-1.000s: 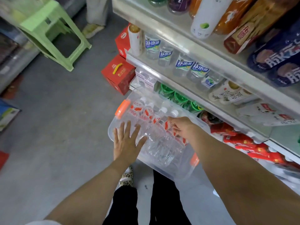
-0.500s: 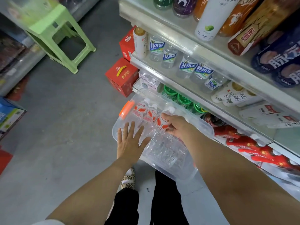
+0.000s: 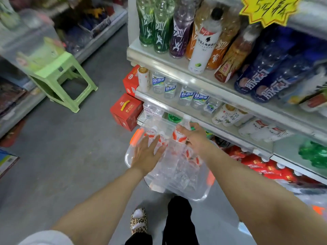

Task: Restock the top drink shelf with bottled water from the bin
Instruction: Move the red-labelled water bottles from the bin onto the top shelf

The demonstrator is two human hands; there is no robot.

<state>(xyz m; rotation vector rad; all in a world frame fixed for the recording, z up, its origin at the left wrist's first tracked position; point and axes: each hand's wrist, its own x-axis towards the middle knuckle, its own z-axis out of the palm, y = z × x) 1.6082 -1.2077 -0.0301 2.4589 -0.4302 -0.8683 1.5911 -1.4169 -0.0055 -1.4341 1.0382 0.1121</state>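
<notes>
A clear plastic bin [image 3: 196, 191] with orange latches sits on the floor against the shelving, holding several water bottles with red-and-white labels. My right hand [image 3: 194, 137] is closed around one water bottle [image 3: 183, 128], its white cap pointing up and away, lifted above the others. My left hand [image 3: 146, 154] lies flat with fingers spread over the bottles at the bin's left side. The highest drink shelf in view [image 3: 169, 61] carries tall green, purple, orange and blue bottles.
Lower shelves hold small water bottles [image 3: 185, 95], white tea bottles and red packs. Red cartons [image 3: 126, 111] stand on the floor by the shelf end. A green plastic stool [image 3: 62, 80] stands at the left. My legs and a leopard-print slipper [image 3: 138, 221] are below the bin.
My right hand has lifted a bottle up out of the row in the bin. The view has tilted up, showing more of the upper shelf. My left hand stays on the bin.
</notes>
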